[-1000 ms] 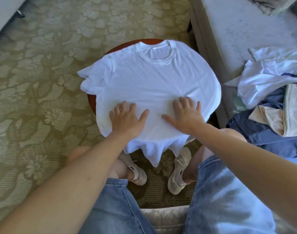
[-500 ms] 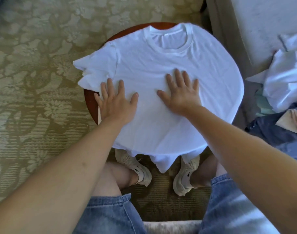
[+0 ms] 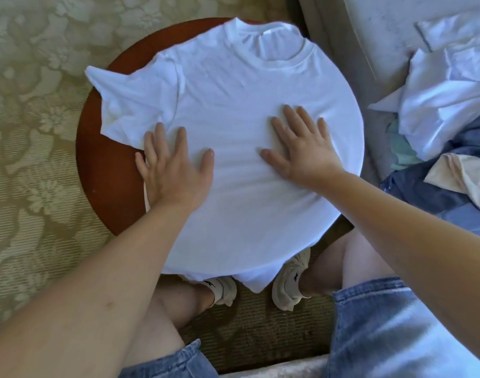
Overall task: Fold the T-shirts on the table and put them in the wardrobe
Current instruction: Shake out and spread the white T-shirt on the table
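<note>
Round reddish-brown wooden surface, frame centre: white cotton T-shirt lies flat on it, hem hanging over the near edge. Left hand and right hand press on it, fingers spread. Heap of white and blue garments at right.

Floor: carpet, olive and beige, with a raised floral pattern, wall to wall as far as the view reaches.
Table: round, reddish-brown polished wood, standing on the carpet at centre.
Upholstered piece, upper right: pale speckled top and taupe side panel, just beside the table; bed or sofa cannot be told.
Seat edge, bottom: pale plush fabric.
Light: soft daylight, brightest at right.
</note>
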### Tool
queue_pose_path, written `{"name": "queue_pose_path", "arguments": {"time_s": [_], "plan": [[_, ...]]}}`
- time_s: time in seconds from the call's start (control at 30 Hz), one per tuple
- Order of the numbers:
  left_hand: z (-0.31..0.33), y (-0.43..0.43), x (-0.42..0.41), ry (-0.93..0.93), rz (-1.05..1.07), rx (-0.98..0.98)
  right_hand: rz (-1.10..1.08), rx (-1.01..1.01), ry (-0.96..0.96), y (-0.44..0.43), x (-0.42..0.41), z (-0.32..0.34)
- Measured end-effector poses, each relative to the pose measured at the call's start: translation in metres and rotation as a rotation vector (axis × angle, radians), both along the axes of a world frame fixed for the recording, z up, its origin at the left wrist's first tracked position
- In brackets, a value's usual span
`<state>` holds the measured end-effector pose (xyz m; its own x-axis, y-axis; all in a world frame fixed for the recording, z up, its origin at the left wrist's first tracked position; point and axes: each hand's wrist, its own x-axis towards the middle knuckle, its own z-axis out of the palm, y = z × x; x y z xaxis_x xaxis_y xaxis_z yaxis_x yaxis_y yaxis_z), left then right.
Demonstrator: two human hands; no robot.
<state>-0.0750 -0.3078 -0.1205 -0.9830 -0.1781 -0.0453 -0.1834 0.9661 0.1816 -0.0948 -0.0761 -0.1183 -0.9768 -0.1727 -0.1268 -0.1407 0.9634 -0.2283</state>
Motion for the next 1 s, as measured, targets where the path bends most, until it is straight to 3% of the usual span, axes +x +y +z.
{"name": "queue_pose_path", "arguments": {"time_s": [0.2,0.43,0.67,1.0], "plan": [[0.001,-0.002,0.001,0.049,0.084,0.101,-0.083,0.051,-0.060,-0.026,-0.003,0.011],[0.015,-0.030,-0.012,0.181,0.338,0.284,-0.042,0.057,-0.115,-0.077,-0.017,0.011],[0.010,-0.053,-0.033,0.223,0.462,0.364,-0.018,0.074,-0.006,-0.107,-0.033,0.000],[0.010,-0.057,-0.026,0.395,0.562,0.548,0.013,0.083,0.004,-0.118,-0.033,-0.003]]}}
